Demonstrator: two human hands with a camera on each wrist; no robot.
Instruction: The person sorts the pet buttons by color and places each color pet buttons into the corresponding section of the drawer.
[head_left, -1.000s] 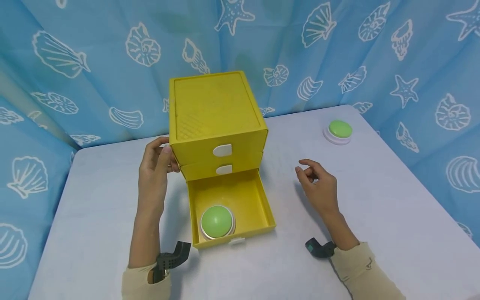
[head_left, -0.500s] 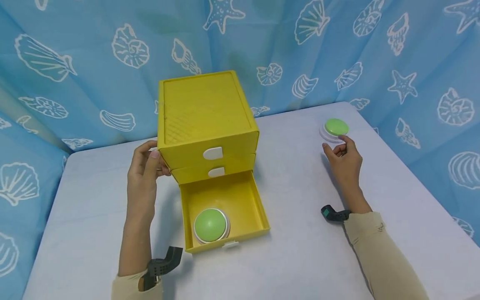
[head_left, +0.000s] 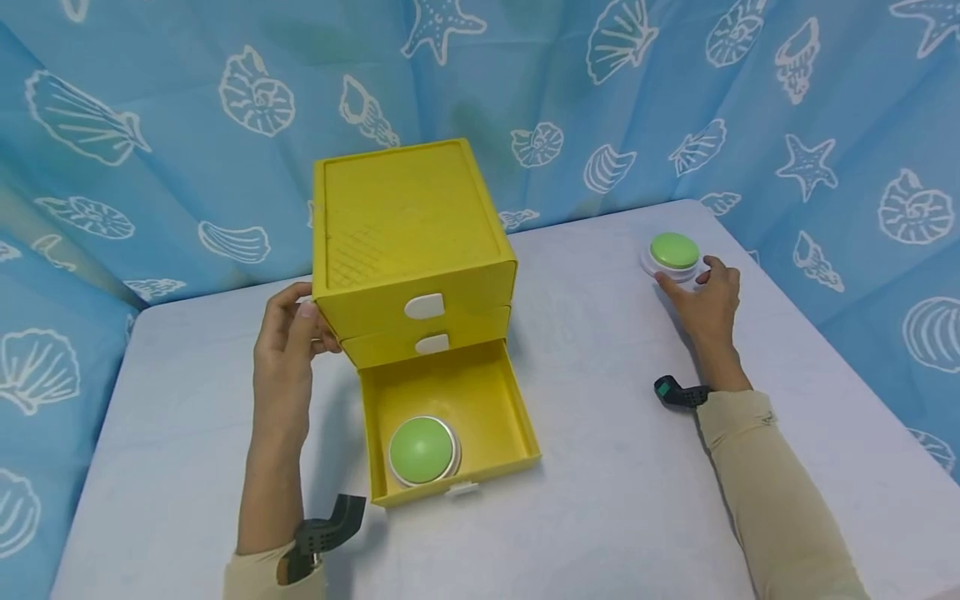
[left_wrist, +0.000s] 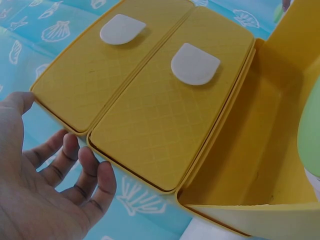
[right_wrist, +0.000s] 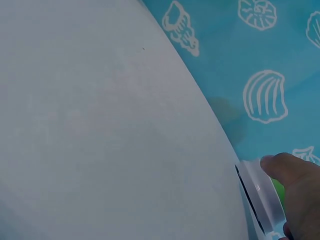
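A yellow drawer cabinet (head_left: 412,217) with white tab handles stands left of centre on the table. Its bottom drawer (head_left: 495,425) is pulled out. In that drawer's front left part lies a round push button (head_left: 422,450) with a green dome and white base. My left hand (head_left: 288,342) rests against the cabinet's left side, thumb near the front corner and loosely bent fingers below. At the far right, my right hand (head_left: 708,300) holds a second green push button (head_left: 675,250) by its white base (right_wrist: 262,195), thumb on one side and fingers on the other.
A white-covered table (head_left: 592,400) carries everything. Blue cloth (head_left: 540,83) with white shell prints hangs behind and along both sides. The cabinet's upper two drawers, with white handles (left_wrist: 195,65), are closed. A black camera mount (head_left: 326,533) sits on each wrist.
My right hand has moved right and away from me to the far push button and taken hold of its base. My left hand stays at the cabinet. The head view has shifted slightly.
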